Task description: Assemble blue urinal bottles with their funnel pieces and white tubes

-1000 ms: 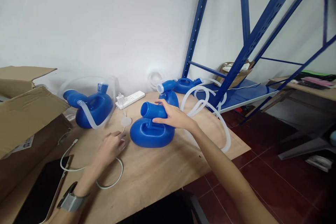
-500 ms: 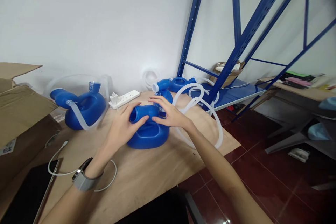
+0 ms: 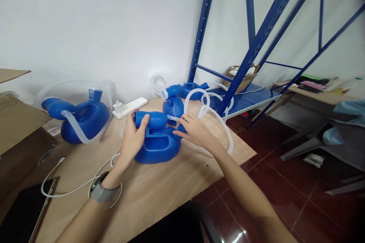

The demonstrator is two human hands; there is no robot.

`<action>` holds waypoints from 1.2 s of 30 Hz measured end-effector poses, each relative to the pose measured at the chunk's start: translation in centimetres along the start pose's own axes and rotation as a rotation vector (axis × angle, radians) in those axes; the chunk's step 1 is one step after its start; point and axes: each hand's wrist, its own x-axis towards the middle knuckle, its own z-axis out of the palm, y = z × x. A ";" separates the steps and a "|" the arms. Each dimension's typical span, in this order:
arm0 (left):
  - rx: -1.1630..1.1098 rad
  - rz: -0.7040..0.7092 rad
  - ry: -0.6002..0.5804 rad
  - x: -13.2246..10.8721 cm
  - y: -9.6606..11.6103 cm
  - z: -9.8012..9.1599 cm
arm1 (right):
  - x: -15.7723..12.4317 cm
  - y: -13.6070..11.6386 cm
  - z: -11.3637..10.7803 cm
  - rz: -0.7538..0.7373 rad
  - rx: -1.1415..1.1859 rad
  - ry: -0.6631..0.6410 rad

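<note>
A blue plastic container (image 3: 158, 146) with a wide spout lies on the wooden table (image 3: 159, 190) in front of me. My left hand (image 3: 131, 138), a grey watch on its wrist, is wrapped round the open end of the spout. My right hand (image 3: 195, 131) rests at the container's right side, fingers pinched on the end of a clear tube (image 3: 211, 115) where it meets the blue body. The tube loops away to the right. Behind it lies a second blue container (image 3: 172, 106).
Another blue container with tubing (image 3: 81, 117) sits at the left, beside a cardboard box (image 3: 17, 121). A white power strip (image 3: 129, 106) lies by the wall, a white cable (image 3: 71, 188) and a dark tablet (image 3: 23, 216) near me. Blue shelving (image 3: 242, 57) stands right.
My left hand has risen from the table and closed round the spout's mouth. My right hand has slid off the spout to the tube end at the container's right side.
</note>
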 end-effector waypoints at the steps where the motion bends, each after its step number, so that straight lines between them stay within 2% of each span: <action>1: 0.039 0.037 -0.028 0.0 0.4 0.6 | 0.6 0.0 0.0 0.002 0.042 -0.023; 3: 0.071 0.053 -0.081 0.1 0.9 1.4 | 1.5 -0.1 0.3 0.041 0.151 -0.033; 7: 0.121 -0.034 -0.127 0.4 0.8 1.9 | 1.6 -0.5 1.1 0.161 0.341 0.038; 12: 0.171 -0.057 -0.110 0.7 0.3 1.6 | 1.2 -0.5 1.3 0.115 0.435 0.038; 16: 0.196 -0.062 -0.109 0.7 0.4 1.8 | 1.5 -0.8 0.2 0.057 0.334 -0.041; 20: 0.204 -0.064 -0.120 0.6 0.4 2.0 | 2.2 -2.2 -0.6 0.066 0.012 -0.142; 23: 0.194 -0.064 -0.100 0.5 0.2 2.1 | 2.6 -3.2 0.0 0.031 -0.184 -0.162; 25: 0.179 -0.056 -0.092 0.5 -0.1 2.2 | 2.6 -3.2 0.8 -0.005 -0.194 -0.127; 27: 0.165 -0.051 -0.106 0.5 -0.3 2.3 | 2.4 -2.8 1.4 -0.035 -0.102 -0.073; 29: 0.159 -0.046 -0.121 0.5 -0.4 2.3 | 2.1 -2.4 1.8 0.000 0.119 0.002; 33: 0.176 -0.074 -0.132 0.5 -0.1 2.2 | 2.4 -1.8 1.9 0.263 0.708 0.192; 36: 0.201 -0.097 -0.182 0.3 0.3 2.0 | 3.4 -0.6 1.5 0.470 1.036 0.289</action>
